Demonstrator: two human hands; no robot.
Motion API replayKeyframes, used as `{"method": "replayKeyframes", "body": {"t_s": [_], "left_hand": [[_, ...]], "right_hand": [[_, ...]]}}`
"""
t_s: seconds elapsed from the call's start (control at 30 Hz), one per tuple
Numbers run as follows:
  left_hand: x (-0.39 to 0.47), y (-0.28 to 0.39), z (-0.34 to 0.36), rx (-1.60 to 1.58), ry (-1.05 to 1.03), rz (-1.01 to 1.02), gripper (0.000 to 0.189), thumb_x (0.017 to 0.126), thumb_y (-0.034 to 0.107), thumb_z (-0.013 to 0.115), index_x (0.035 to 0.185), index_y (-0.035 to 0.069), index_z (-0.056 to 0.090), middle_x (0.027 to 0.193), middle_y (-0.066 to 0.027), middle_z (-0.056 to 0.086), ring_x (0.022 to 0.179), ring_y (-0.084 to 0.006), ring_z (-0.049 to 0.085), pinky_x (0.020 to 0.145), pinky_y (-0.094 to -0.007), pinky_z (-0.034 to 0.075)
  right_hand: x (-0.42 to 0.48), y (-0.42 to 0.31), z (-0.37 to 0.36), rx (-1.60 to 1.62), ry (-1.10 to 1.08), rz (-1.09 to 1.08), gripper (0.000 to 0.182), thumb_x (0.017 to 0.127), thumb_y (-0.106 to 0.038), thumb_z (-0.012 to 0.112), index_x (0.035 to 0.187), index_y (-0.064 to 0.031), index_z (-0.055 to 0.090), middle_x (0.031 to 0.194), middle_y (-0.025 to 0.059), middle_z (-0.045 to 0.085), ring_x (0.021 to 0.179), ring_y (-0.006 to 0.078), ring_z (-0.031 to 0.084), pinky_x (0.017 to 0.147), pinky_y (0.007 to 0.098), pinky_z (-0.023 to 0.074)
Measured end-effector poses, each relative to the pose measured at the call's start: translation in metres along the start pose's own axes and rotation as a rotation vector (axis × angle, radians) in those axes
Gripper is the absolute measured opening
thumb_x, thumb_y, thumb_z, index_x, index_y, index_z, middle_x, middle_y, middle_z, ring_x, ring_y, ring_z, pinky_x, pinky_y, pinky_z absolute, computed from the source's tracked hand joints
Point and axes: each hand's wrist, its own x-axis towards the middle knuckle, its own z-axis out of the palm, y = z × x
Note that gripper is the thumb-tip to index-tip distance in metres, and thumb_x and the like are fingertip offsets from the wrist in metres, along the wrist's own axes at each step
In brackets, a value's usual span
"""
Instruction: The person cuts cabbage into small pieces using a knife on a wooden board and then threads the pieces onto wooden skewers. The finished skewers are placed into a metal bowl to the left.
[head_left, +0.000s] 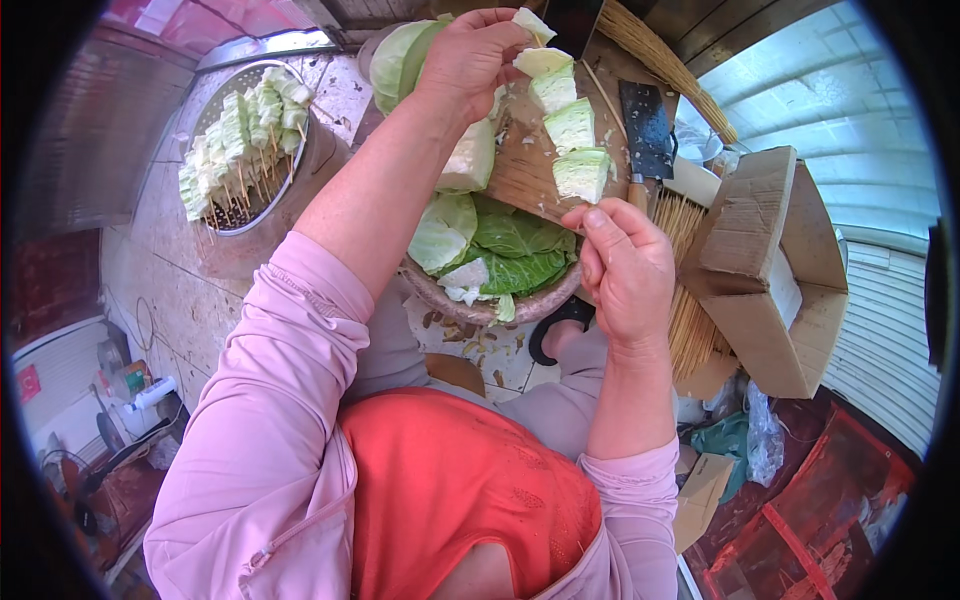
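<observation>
Between my two hands runs a skewer threaded with several cabbage pieces (568, 124), above a wooden cutting board (525, 161). My left hand (476, 56) is at the far end, its fingertips by the topmost leaf pieces. My right hand (626, 255) pinches the near end, below the lowest piece. Cut cabbage (469, 161) and a larger cabbage head (401, 64) stand left of the board. Loose green leaves (521, 251) lie in a round basin (495, 311) under the board's near edge. A cleaver (646, 131) rests on the board's right side, beside a bare skewer (604, 97).
At left, a perforated metal colander (225, 101) holds many cabbage skewers (247, 135). Bundled bare skewers (690, 300) lie at right beside an open cardboard box (750, 300). A straw broom (667, 64) lies behind the cleaver. Scraps litter the tiled floor (487, 352) near a shoe (559, 326).
</observation>
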Motion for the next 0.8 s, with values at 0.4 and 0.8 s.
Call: {"method": "replayKeyframes", "body": {"t_s": [0.4,0.8], "left_hand": [[0.0,0.014,-0.02,0.236,0.001,0.218,0.025,0.083,0.002,0.061,0.108,0.002,0.058,0.097,-0.007,0.065,0.083,-0.0147,0.064,0.071,-0.0279,0.054],[-0.006,0.042,-0.019,-0.002,-0.231,-0.069,0.024,0.083,0.001,0.064,0.107,0.002,0.06,0.092,-0.0049,0.062,0.079,-0.0149,0.061,0.071,-0.0261,0.051]], "right_hand": [[0.01,0.006,0.021,-0.041,-0.004,0.018,0.021,0.095,-0.016,0.055,0.092,0.0033,0.063,0.05,-0.0038,0.043,0.038,0.0028,0.031,0.037,0.0193,0.0225],[0.01,0.009,0.02,0.096,-0.046,0.06,0.022,0.095,-0.015,0.054,0.091,0.0049,0.061,0.048,-0.0021,0.04,0.035,0.0052,0.028,0.035,0.0207,0.0217]]}}
